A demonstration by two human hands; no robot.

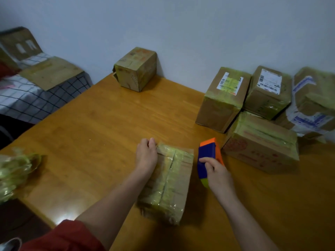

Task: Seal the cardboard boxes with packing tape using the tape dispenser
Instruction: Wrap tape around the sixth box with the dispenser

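Because the left hand (146,154) steadies the small box (174,180) near the table (90,133) front, its fingers lie together, bent over the far edge. The right hand (218,172) curls around the tape dispenser (207,154), just beside the box's right edge. Taped boxes (259,142) crowd the right; bare wood lies leftward.

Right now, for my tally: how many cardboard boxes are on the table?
6: one box under the left hand, one by the far wall, four at right; some possibly hidden.
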